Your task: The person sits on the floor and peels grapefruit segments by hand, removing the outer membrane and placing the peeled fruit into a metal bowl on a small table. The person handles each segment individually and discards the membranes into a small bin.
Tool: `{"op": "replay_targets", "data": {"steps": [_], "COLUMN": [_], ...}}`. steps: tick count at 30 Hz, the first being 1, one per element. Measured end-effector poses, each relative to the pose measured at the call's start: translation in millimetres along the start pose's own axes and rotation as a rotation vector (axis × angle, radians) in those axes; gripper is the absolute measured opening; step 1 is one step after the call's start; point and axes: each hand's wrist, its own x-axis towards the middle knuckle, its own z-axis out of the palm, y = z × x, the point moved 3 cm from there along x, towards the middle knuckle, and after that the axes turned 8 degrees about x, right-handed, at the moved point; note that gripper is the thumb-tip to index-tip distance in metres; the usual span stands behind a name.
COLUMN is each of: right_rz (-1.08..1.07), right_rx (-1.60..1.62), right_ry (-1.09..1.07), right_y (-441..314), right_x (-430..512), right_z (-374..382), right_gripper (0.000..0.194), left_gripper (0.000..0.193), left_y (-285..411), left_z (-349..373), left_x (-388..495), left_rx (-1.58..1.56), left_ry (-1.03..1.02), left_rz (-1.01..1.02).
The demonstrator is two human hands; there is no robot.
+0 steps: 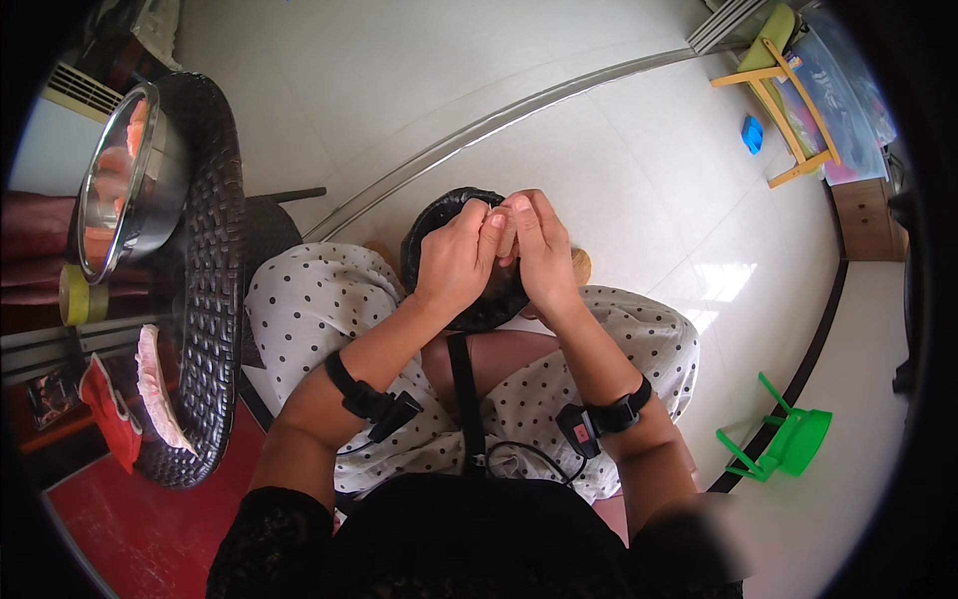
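Observation:
My left hand [455,258] and my right hand [548,258] meet above a round bin lined with a black bag [430,292], between my knees. Their thumbs and fingers pinch a small pale pink piece [507,238], apparently citrus flesh, mostly hidden by the fingers. At the left, a stainless steel bowl [153,202] with orange-pink pieces of fruit flesh stands on a dark woven table [209,299]. A long, pale pink strip [156,389], perhaps citrus peel or pith, lies near the table's edge beside a red cloth-like item [111,415].
A yellow-green roll [75,294] is beside the bowl. A metal floor track [494,131] crosses the pale tiles ahead. To the right are a green plastic stool [801,443], a small wooden chair frame [801,123], a blue object [752,135] and a translucent storage box [838,97].

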Motion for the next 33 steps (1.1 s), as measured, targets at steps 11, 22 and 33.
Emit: {"op": "replay_targets", "data": {"steps": [11,22,33], "right_rz": [-0.184,0.14,0.21], "right_rx": [-0.127,0.243,0.349], "right_ry": [0.203,0.106,0.111], "right_y": [8,2,3], "right_x": [3,3,3], "right_z": [8,7,11], "right_gripper": [0.032,0.03,0.033], "left_gripper": [0.029,0.032,0.026], "left_y": [16,17,14], "left_z": [7,2,-6], "left_x": [5,9,10], "left_rx": [0.016,-0.179,0.114], "left_ry": [0.045,0.025,0.049], "left_rz": [0.037,0.045,0.349]}}
